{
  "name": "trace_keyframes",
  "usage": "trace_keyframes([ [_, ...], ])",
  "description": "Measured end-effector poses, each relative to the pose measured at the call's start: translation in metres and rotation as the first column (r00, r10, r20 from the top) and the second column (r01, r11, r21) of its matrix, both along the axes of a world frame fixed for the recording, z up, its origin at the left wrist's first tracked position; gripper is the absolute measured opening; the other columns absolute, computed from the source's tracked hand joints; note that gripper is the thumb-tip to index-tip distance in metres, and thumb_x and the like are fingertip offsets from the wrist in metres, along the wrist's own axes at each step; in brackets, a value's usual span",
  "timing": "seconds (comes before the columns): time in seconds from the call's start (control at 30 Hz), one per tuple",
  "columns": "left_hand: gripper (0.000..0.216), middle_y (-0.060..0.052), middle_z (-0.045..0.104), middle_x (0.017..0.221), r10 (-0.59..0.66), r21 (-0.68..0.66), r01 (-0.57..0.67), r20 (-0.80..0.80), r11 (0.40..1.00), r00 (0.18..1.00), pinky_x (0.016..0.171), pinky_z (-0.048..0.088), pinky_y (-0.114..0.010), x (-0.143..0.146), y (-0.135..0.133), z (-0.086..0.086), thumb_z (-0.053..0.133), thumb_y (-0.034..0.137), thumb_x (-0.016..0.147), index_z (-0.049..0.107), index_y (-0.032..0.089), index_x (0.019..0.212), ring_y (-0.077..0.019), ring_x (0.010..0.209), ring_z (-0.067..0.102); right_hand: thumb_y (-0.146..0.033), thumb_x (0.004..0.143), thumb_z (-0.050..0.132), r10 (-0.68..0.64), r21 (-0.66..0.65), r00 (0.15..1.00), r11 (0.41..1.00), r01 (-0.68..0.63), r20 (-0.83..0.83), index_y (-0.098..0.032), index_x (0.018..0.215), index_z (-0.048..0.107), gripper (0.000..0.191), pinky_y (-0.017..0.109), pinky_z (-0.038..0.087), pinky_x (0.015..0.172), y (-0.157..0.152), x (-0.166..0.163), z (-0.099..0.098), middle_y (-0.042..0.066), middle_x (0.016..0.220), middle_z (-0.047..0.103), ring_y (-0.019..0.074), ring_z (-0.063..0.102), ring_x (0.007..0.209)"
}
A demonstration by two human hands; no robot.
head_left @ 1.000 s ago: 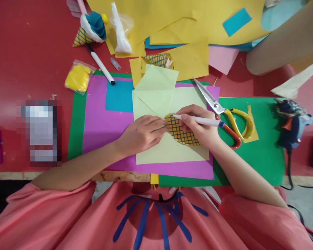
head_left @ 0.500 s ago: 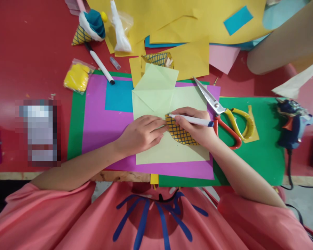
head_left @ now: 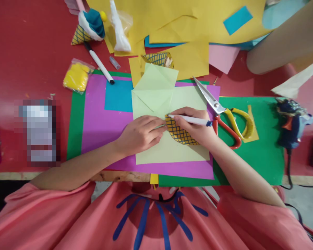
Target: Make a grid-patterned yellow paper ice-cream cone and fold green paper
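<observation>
**White pen [head_left: 194,120] slides in to the corner of the yellow piece [head_left: 179,134]**

Wide first: the red surface [head_left: 36,69], and on it the big green sheet [head_left: 261,156], the purple sheet [head_left: 101,125] over that, and the pale green sheet [head_left: 172,154] on top. Scissors [head_left: 216,107] lie with blades apart, just beside the right hand [head_left: 199,129].

And here's the change! Over the last second that right hand has edged left, bringing the pen with it; its fingers are closed snugly round the barrel. The left hand [head_left: 146,133] hasn't budged, laid flat, fingers loosely together, tips right at the piece's left edge, gripping nothing that shows.

Now the yellow piece itself, flat on the pale green sheet between the hands: dark lines crisscross it, its lower edge curves, and the right hand hides part of it.

Down to the pen, blue-ended and slanting low, tip at the upper left corner. That looks like the line work has reached the narrow end, though whether the tip is touching, I can't tell.
</observation>
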State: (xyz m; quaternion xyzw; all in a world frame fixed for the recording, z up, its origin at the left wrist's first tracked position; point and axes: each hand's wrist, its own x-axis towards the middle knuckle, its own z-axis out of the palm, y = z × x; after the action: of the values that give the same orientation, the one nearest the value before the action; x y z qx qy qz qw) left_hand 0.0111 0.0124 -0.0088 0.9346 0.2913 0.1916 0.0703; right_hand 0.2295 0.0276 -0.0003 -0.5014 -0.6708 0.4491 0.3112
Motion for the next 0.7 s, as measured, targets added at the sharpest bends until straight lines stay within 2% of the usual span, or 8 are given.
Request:
trace_keyframes([
  [0.7, 0.02, -0.009, 0.069, 0.109, 0.005, -0.015, -0.005, 0.008, 1.0, 1.0, 0.086, 0.055, -0.037, -0.0004, -0.0006, -0.0003, 0.053, 0.016, 0.089, 0.066, 0.014, 0.103, -0.0224, 0.104, 0.064, -0.023, 0.084, 0.059, 0.056, 0.031, 0.997, 0.998, -0.058, 0.058, -0.014, 0.069, 0.068, 0.019, 0.021, 0.043, 0.054, -0.0007, 0.0008, -0.0017, 0.001, 0.066, 0.068, 0.0092, 0.057, 0.058],
])
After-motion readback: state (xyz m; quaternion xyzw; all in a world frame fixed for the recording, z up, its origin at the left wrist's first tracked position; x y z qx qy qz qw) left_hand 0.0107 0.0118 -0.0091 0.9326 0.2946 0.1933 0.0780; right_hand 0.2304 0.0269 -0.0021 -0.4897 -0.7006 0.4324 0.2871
